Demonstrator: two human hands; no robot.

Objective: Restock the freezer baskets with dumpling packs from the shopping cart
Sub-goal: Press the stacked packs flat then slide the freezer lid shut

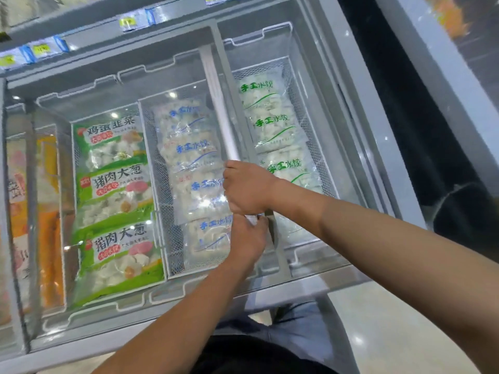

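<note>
Clear dumpling packs (201, 182) with blue lettering, overlapped in mesh basket (162, 184)

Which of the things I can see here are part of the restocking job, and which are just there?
Part of the job:
- left hand and right hand, both gripping the white lid edge
- basket of blue-print dumpling packs
- basket of green-print dumpling packs
- green dumpling bags

Just there:
- orange packs in the far-left compartment
- shelf price tags

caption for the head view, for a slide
Both hands grip the white lid handle between two freezer baskets of dumpling packs.
</note>
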